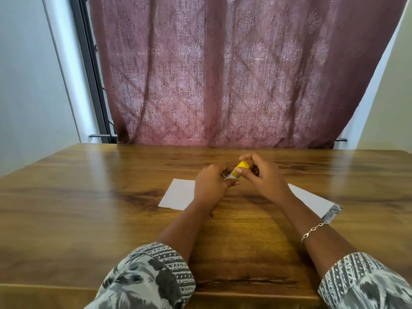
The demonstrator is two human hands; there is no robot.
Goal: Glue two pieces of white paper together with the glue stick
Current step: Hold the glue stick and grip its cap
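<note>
Both hands hold the glue stick (pixel 236 172) up over the wooden table (pixel 89 192), the left hand (pixel 209 186) gripping its body and the right hand (pixel 264 175) pinching its yellow cap (pixel 242 165), with two white papers (pixel 178 194) lying below.

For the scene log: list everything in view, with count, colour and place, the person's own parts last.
glue stick: one, white body with yellow cap, held above the table between both hands
left paper: one, white, flat on the table, partly hidden by the left hand
right paper: one, white with a printed near corner, flat on the table, partly hidden by the right forearm
table: one, brown wood, fills the foreground
curtain: one, maroon, patterned, behind the table
bracelet: one, silver-coloured, right wrist
sleeves: two, grey and white patterned, near edge
left hand: one, grips the glue stick's body
right hand: one, pinches the yellow cap
</note>
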